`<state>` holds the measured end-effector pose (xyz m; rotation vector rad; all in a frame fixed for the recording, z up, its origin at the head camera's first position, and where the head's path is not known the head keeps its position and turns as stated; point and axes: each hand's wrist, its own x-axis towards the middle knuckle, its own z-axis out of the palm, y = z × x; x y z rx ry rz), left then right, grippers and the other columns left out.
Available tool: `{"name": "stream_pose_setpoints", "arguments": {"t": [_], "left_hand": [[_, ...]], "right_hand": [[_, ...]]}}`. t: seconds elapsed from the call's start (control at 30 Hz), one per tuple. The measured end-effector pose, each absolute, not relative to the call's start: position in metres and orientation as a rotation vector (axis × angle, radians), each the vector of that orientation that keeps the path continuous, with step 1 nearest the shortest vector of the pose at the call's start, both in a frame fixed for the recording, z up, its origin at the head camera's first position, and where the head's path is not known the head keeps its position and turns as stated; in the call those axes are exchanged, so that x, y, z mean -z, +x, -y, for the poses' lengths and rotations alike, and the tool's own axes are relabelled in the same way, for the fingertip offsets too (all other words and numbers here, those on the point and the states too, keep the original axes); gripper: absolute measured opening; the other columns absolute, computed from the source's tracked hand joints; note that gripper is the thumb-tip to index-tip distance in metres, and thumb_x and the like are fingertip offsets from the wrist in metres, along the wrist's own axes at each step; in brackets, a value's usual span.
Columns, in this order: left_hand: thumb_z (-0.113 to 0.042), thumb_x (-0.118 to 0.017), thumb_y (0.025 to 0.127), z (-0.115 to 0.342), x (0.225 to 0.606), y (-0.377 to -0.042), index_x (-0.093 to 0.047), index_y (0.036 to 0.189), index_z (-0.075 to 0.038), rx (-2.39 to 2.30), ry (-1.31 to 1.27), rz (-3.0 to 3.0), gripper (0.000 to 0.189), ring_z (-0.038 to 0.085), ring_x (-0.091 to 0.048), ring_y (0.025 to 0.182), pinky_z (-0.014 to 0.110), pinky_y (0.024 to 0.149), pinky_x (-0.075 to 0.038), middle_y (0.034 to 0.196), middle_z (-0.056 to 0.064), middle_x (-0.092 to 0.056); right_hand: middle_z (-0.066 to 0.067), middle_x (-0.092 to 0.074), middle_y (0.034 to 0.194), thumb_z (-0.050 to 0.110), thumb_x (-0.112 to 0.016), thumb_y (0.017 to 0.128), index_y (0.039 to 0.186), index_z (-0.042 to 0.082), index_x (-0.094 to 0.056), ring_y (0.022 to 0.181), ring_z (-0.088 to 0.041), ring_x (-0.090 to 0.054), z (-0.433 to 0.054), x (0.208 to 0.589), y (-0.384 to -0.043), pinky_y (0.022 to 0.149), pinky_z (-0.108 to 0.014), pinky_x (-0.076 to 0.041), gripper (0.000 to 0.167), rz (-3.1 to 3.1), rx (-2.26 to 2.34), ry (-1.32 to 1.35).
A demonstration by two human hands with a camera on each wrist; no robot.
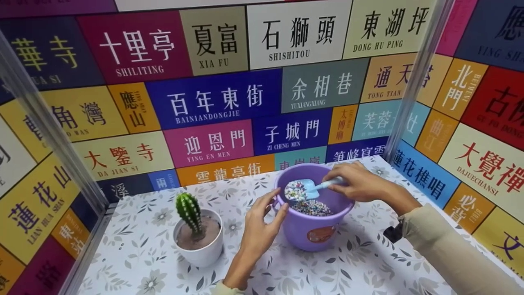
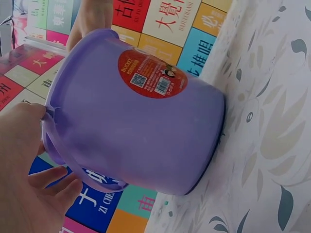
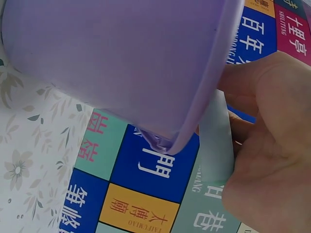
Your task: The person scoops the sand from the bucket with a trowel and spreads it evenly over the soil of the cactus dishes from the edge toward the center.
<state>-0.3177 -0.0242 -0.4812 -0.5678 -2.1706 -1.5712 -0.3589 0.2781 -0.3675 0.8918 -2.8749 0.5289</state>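
Observation:
A purple bucket [image 1: 297,235] stands upright on the table, with a pile of small multicoloured beads [image 1: 313,207] inside it. My right hand [image 1: 360,182] grips the handle of a light blue scoop [image 1: 312,188] above the bucket's mouth. Similar beads [image 1: 294,190] heap the scoop's blade. At the bucket's left rim, my left hand [image 1: 262,219] holds on with the thumb and fingers. The left wrist view shows that hand [image 2: 43,160] at the rim beside the bucket's carrying handle [image 2: 73,162]. In the right wrist view, the bucket wall hides the scoop's blade.
Left of the bucket is a cactus [image 1: 189,211] in a white pot [image 1: 200,254]. The table [image 1: 151,266] has a leaf-patterned cover. Panels printed with large characters [image 1: 213,100] rise behind and on both sides, with metal posts [image 1: 417,78] at the corners.

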Motion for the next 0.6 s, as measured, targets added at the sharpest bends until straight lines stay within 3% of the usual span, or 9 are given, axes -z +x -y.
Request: {"name": "stream_pose_setpoints", "arguments": {"t": [0.2, 0.4, 0.6], "left_hand": [[-0.035, -0.078, 0.101, 0.032, 0.47, -0.314, -0.065, 0.148, -0.012, 1.487, -0.55, 2.189, 0.053, 0.026, -0.069, 0.133, 0.037, 0.113, -0.059, 0.146, 0.007, -0.069], [-0.021, -0.079, 0.1, 0.054, 0.45, -0.306, -0.069, 0.142, -0.012, 1.351, -0.575, 2.196, 0.044, 0.024, -0.07, 0.131, 0.039, 0.11, -0.061, 0.139, 0.006, -0.074], [-0.019, -0.079, 0.1, 0.079, 0.429, -0.293, -0.07, 0.139, -0.014, 1.31, -0.591, 2.177, 0.04, 0.018, -0.071, 0.128, 0.04, 0.11, -0.061, 0.135, 0.0, -0.076]], "right_hand": [[-0.003, -0.08, 0.112, 0.017, -0.076, 0.101, 0.119, 0.015, -0.082, 0.105, -0.026, -0.072, -0.273, 0.362, -0.359, 0.097, -0.056, -0.06, 0.019, 2.829, -0.565, 0.924], [-0.002, -0.079, 0.115, 0.02, -0.075, 0.101, 0.119, 0.017, -0.082, 0.111, -0.029, -0.07, -0.262, 0.359, -0.358, 0.103, -0.06, -0.045, 0.019, 2.812, -0.547, 0.934], [-0.006, -0.079, 0.12, 0.021, -0.075, 0.101, 0.121, 0.015, -0.081, 0.119, -0.034, -0.068, -0.243, 0.358, -0.36, 0.109, -0.065, -0.043, 0.022, 2.8, -0.54, 0.954]]}}
